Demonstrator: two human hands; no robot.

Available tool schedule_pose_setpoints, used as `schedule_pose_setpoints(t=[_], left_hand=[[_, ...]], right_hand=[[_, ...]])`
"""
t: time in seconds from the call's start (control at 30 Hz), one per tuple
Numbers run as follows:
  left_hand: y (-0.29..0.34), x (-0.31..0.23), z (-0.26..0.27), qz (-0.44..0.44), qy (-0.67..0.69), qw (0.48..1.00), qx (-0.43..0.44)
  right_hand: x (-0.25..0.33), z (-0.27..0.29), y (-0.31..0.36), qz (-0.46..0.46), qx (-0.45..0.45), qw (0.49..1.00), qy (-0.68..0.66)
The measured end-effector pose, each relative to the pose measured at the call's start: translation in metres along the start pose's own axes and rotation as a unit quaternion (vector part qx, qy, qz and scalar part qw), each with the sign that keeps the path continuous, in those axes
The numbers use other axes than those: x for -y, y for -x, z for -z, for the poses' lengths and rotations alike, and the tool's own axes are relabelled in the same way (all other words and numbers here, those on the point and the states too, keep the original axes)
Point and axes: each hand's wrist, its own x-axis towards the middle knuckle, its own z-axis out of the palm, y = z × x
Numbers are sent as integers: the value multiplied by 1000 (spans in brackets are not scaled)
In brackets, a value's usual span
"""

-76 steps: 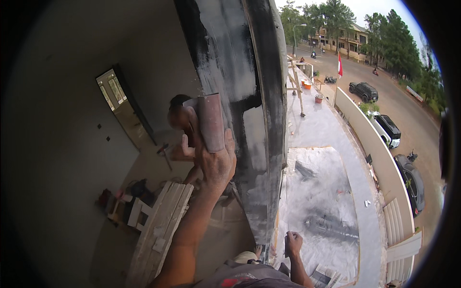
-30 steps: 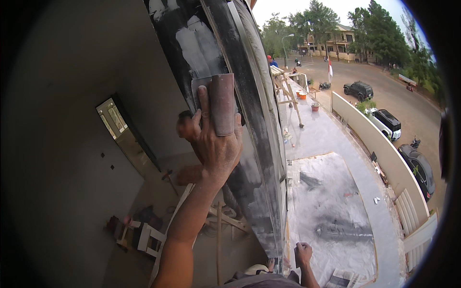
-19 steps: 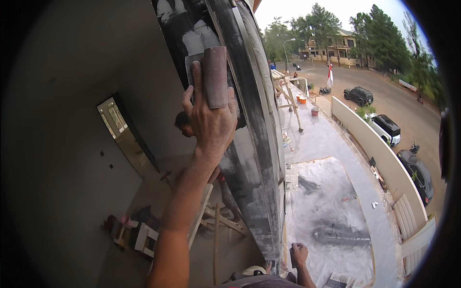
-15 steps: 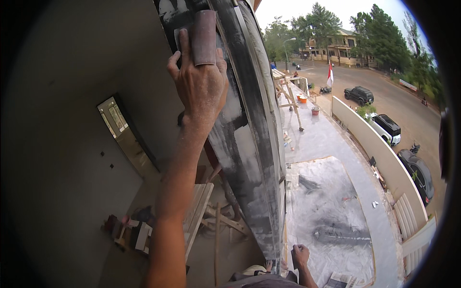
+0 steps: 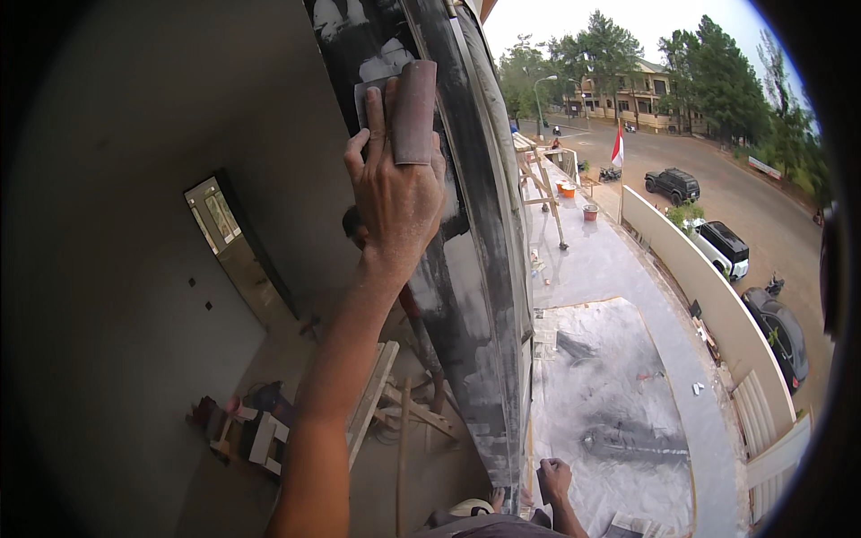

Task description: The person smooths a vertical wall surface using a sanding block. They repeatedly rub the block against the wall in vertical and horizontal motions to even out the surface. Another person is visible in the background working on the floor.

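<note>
My left hand (image 5: pixel 399 202), dusty, reaches up against a tall dark panel (image 5: pixel 480 314) smeared with patches of pale grey filler. Its fingers hold a curled sheet of reddish-brown sandpaper (image 5: pixel 415 112). One part of the sheet folds over the fingers, and a greyer part lies between them and the panel surface. My right hand (image 5: pixel 556 480) is low, just right of the panel's lower end, with the fingers curled closed. A dark flat edge shows beside those fingers, too small to identify.
Left of the panel is a dim room with wooden planks (image 5: pixel 372 394) and a partly hidden person (image 5: pixel 353 224). Right, far below, a stained pale sheet (image 5: pixel 619 386) covers the ground. Beyond are a wooden trestle (image 5: pixel 549 193), a low wall (image 5: pixel 708 287) and parked cars (image 5: pixel 720 247).
My left hand has slid down the panel with the sandpaper, baring a pale filler patch above it. The view has shifted slightly. My right hand stays low and closed. The person's dark head shows more.
</note>
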Motion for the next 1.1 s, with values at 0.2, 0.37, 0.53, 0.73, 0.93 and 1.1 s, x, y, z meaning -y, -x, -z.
schedule_pose_setpoints(t=[0.2, 0.37, 0.53, 0.73, 0.93, 1.1], left_hand=[[-82, 36, -2, 9, -7, 1000, 3], [93, -44, 18, 66, 97, 986, 116], [17, -5, -2, 47, 48, 997, 34], [-36, 22, -4, 34, 46, 998, 10], [19, -1, -3, 2, 35, 999, 23], [-45, 24, 10, 41, 42, 995, 75]], right_hand=[[10, -14, -2, 26, 23, 999, -27], [12, 0, 5, -30, -2, 999, -37], [-4, 14, 9, -24, -8, 999, -24], [-10, -8, -21, 33, -22, 999, -10], [-21, 3, -10, 11, -8, 1000, 20], [-13, -5, 0, 3, 26, 1000, 9]])
